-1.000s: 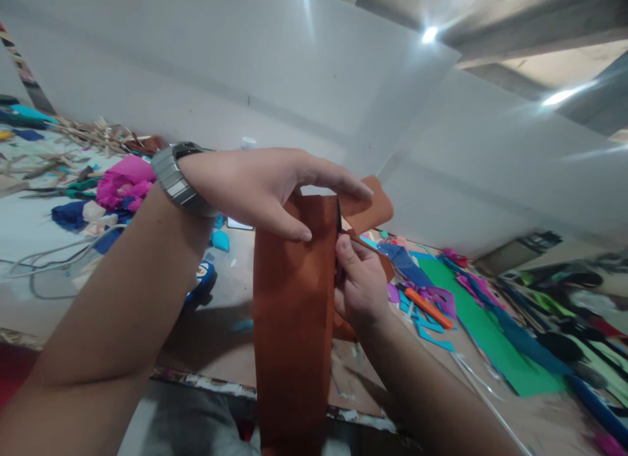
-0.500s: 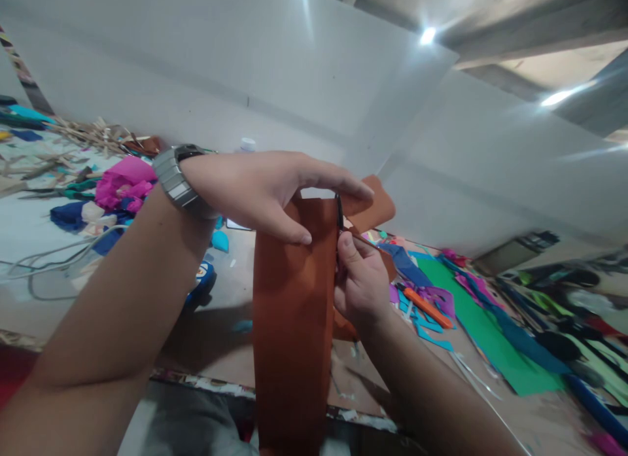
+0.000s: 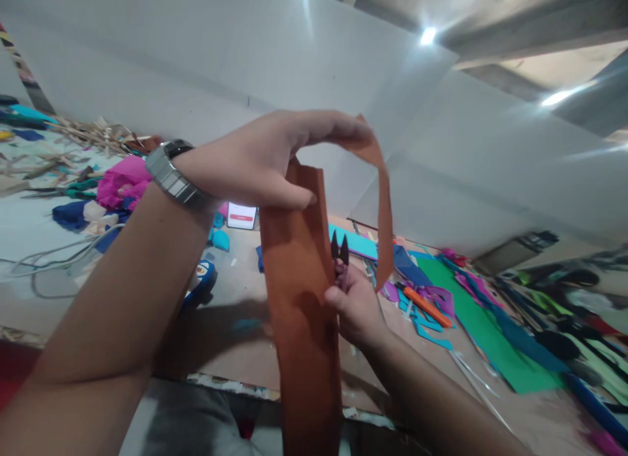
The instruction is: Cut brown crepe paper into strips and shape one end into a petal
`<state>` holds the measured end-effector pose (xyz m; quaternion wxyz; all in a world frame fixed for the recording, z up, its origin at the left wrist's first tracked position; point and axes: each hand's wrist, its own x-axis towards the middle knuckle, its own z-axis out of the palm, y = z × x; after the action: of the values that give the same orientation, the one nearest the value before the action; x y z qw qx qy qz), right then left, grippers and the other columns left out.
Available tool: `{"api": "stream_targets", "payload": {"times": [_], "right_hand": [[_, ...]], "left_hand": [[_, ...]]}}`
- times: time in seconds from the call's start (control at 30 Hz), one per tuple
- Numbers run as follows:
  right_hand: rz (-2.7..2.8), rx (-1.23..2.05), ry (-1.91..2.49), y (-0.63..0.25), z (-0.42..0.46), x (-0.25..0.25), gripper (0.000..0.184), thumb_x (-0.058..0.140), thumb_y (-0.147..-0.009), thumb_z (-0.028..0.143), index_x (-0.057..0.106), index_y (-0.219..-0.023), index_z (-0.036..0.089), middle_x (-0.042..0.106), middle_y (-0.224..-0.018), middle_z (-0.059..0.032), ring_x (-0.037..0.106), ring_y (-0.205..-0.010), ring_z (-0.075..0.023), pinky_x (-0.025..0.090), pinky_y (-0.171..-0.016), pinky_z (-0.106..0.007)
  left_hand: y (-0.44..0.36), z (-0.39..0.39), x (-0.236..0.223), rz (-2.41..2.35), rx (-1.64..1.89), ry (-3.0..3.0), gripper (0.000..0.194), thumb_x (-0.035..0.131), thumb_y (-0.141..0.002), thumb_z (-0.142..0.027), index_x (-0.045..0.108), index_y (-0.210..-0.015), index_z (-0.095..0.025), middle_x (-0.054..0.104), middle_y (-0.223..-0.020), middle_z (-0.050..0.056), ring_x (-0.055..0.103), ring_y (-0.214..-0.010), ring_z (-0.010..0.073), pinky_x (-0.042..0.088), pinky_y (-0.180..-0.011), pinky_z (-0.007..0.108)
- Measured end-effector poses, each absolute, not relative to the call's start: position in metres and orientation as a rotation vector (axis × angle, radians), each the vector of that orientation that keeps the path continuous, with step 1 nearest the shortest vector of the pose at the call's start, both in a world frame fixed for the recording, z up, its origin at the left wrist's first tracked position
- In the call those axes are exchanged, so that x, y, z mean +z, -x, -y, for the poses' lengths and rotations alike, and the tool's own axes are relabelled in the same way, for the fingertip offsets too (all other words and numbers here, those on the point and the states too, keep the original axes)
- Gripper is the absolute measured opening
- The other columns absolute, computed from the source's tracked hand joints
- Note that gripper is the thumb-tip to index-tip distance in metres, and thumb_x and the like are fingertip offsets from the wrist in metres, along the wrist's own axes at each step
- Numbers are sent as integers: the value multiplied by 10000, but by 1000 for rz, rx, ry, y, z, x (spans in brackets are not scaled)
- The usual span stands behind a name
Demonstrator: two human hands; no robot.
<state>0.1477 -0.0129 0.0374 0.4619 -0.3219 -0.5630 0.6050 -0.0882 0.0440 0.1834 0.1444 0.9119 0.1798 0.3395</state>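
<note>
A long brown sheet (image 3: 304, 312), perhaps craft foam, hangs upright before me with its side edges turned up. My left hand (image 3: 265, 158), wearing a metal watch (image 3: 174, 171), grips its top, the thumb pressed on the near face. From the outstretched fingers of that hand a narrow brown strip (image 3: 385, 214) curves down on the right; whether it still joins the sheet is hidden. Small dark snips (image 3: 340, 250) are held in my right hand (image 3: 358, 302), blades apart and pointing up, close to the sheet's right edge.
On the table behind lie a lit phone (image 3: 242, 216), a blue tape roll (image 3: 201, 282), an orange cutter (image 3: 428, 307), blue and purple scraps, and a green sheet (image 3: 471, 318). Pink crumpled material (image 3: 122, 181), cables and wood sticks lie at left.
My left hand has risen with the brown strip, which now arcs away from the sheet. The snips have come down off the top edge, and their blades are now in plain view, apart.
</note>
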Motion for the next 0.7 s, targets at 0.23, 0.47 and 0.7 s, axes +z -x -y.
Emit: {"api": "stream_targets", "payload": {"times": [0.23, 0.47, 0.7], "right_hand": [[1591, 1726, 935, -170, 19, 27, 346, 909, -724, 404, 772, -948, 178, 782, -896, -41, 724, -787, -199, 581, -686, -292], [1811, 1482, 1032, -198, 5, 54, 394, 823, -777, 497, 775, -1034, 203, 794, -1011, -51, 732, -871, -248, 592, -768, -369], [2035, 28, 1573, -236, -105, 108, 161, 718, -853, 339, 715, -871, 179, 726, -787, -33, 661, -734, -224, 501, -687, -319]], "left_hand": [[87, -42, 187, -520, 1410, -2545, 792, 691, -823, -244, 424, -1569, -260, 365, -1682, -21, 265, -1573, 296, 276, -1277, 348], [86, -45, 186, -425, 1573, -2469, 721, 764, -865, -227, 479, -1527, -213, 473, -1611, -47, 357, -1530, 256, 329, -1264, 307], [102, -72, 180, -846, 2099, -2089, 247, 784, -882, -201, 782, -1128, -220, 778, -1002, -11, 744, -883, 134, 603, -757, 318]]}}
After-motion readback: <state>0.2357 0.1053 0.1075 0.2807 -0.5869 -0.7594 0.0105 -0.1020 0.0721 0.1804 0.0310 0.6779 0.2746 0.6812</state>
